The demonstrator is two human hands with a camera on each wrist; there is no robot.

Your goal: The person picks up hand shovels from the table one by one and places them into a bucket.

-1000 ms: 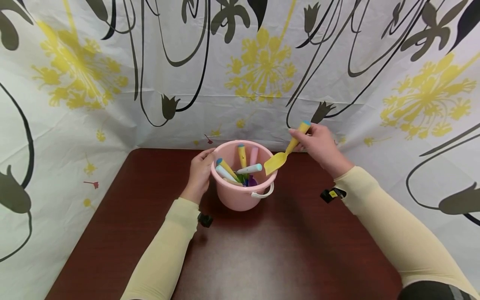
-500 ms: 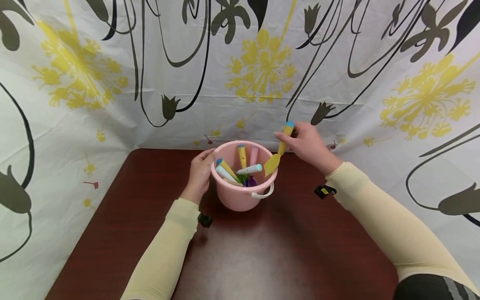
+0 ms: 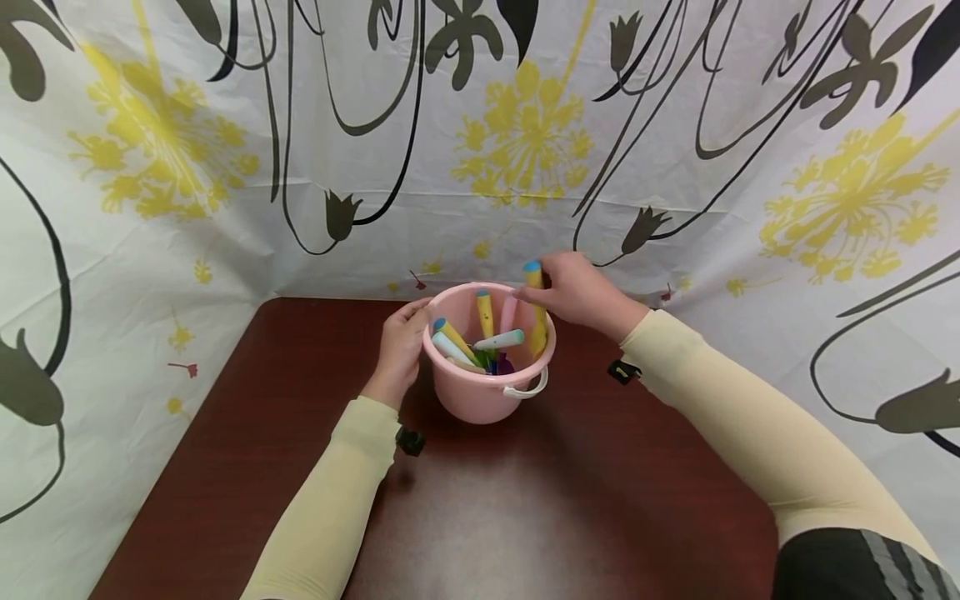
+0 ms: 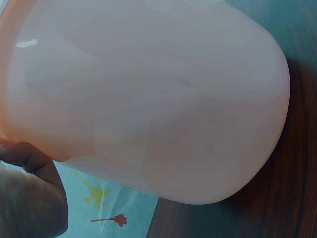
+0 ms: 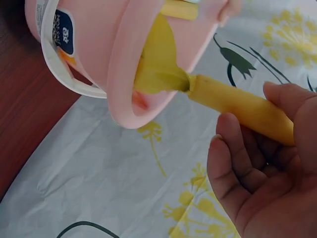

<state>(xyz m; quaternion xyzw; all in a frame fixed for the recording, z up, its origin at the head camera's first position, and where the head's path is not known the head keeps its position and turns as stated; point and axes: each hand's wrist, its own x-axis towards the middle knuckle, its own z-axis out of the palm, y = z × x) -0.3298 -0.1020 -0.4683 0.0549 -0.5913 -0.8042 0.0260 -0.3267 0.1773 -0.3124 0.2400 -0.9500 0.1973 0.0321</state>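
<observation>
A pink bucket [image 3: 480, 400] stands upright on the table with several toy tools in it, their yellow, pink and pale blue handles pointing up. My left hand [image 3: 400, 346] grips the bucket's left rim; in the left wrist view the bucket wall [image 4: 158, 109] fills most of the picture. Over the right side of the rim, my right hand [image 3: 585, 290] pinches a yellow toy shovel [image 3: 539, 312] by its blue-tipped handle. The shovel's blade [image 5: 157, 59] hangs down inside the bucket, as the right wrist view shows. Lower parts of the other tools are hidden.
A white bucket handle [image 3: 527, 385] hangs at the front right of the bucket. The dark red-brown table [image 3: 480, 517] reaches back to a white patterned cloth [image 3: 420, 150] that rises behind it.
My right hand has moved left with the yellow shovel, which has turned upright and gone down into the bucket. The left hand still holds the rim.
</observation>
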